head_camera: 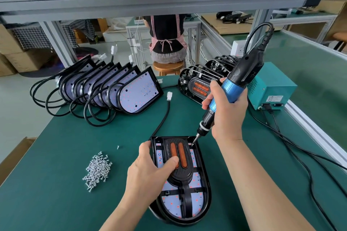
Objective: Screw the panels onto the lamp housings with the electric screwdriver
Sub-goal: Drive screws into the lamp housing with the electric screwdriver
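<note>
A black lamp housing (203,189) lies flat on the green mat in front of me, with a white LED board inside. A black panel (183,174) with two orange strips sits on top of it. My left hand (148,172) holds the housing's left edge, thumb pressing on the panel. My right hand (228,110) grips the blue and black electric screwdriver (234,88), tilted, with its bit tip at the housing's far right corner. A pile of silver screws (97,169) lies to the left.
A row of housings without panels (116,88) leans at the back left with looped black cables. Finished lamps (202,80) stand at the back right beside a teal power supply box (272,88). Cables trail along the right. One loose screw (118,147) lies apart.
</note>
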